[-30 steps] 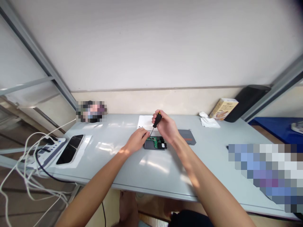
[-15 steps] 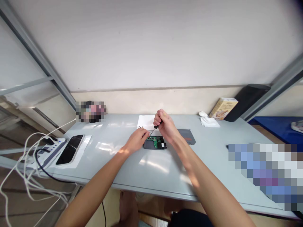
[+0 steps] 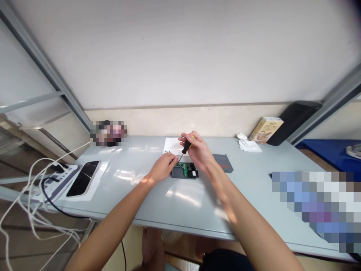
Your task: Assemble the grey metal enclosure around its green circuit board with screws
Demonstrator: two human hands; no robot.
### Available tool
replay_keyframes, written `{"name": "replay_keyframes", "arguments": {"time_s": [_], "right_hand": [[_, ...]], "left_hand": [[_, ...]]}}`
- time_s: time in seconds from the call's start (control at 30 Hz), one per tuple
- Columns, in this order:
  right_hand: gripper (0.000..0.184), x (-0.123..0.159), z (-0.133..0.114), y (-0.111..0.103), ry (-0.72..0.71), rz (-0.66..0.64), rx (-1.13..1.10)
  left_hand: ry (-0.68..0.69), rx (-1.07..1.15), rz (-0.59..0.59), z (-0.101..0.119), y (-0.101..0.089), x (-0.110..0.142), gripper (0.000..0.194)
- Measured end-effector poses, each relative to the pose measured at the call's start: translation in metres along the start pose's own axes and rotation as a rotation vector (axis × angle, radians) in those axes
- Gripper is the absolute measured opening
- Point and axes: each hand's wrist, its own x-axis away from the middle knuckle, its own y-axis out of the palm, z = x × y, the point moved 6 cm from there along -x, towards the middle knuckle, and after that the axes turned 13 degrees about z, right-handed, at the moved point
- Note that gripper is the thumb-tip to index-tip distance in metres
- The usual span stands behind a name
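My right hand (image 3: 199, 148) holds a screwdriver (image 3: 186, 145) with a black and yellow handle; some of its fingers are lifted off the handle. The slanted shaft runs down to the upper left corner of a small grey device with an exposed green circuit board (image 3: 185, 169). My left hand (image 3: 164, 165) is closed on the device's left edge, its thumb close to the screwdriver's tip, which I cannot make out clearly. Behind my right wrist lies a flat grey cover (image 3: 224, 162). A white sheet of paper (image 3: 172, 144) with several small dark screws (image 3: 167, 151) lies just behind the device.
On the left are a phone (image 3: 83, 178) on white paper and a power strip (image 3: 58, 180) with tangled white cables (image 3: 31, 214). A yellowish box (image 3: 266, 130), crumpled tissue (image 3: 249, 145) and a black cylinder-like object (image 3: 296, 120) stand at the back right. Blurred-out items lie on both sides.
My right hand's fingers have loosened and opened partly around the screwdriver's handle, showing more of it. My left hand and the device have stayed in place.
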Motion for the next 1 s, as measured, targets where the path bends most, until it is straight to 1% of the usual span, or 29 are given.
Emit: {"name": "replay_keyframes", "arguments": {"time_s": [0.07,0.13,0.27,0.43,0.53,0.6,0.7,0.8,0.9,1.0], "right_hand": [[0.047,0.0004,-0.0003,0.0008,0.012,-0.011,0.000],[0.048,0.0009,-0.0006,0.0028,0.000,-0.039,0.009],[0.041,0.0005,-0.0010,0.0054,-0.031,-0.071,0.012],[0.032,-0.0021,0.0019,0.0040,0.044,-0.079,-0.040],[0.027,-0.0019,0.0013,0.0023,0.021,-0.061,-0.009],[0.029,-0.0009,0.0000,0.0014,-0.007,-0.038,0.009],[0.040,0.0008,-0.0004,0.0007,0.007,-0.005,0.005],[0.048,0.0023,-0.0008,0.0027,0.023,-0.030,-0.005],[0.046,0.0024,-0.0020,0.0051,0.002,-0.069,-0.009],[0.042,0.0007,-0.0022,0.0049,-0.008,-0.068,-0.008]], "left_hand": [[-0.003,-0.002,0.000,-0.0001,0.0000,0.0000,0.040],[-0.008,-0.003,-0.006,-0.0005,0.0002,0.0000,0.039],[-0.020,-0.006,-0.012,-0.0020,0.0007,0.0001,0.038],[-0.017,0.000,-0.015,-0.0038,0.0015,0.0008,0.040],[-0.016,-0.004,-0.012,-0.0047,0.0016,0.0008,0.040],[-0.012,0.001,-0.013,-0.0042,0.0017,0.0007,0.040],[-0.007,0.003,-0.008,-0.0029,0.0016,0.0005,0.041],[-0.010,-0.005,-0.009,-0.0015,0.0012,0.0003,0.041],[-0.020,-0.007,-0.014,0.0002,0.0002,0.0000,0.040],[-0.024,-0.005,-0.019,0.0012,-0.0005,-0.0004,0.039]]}}
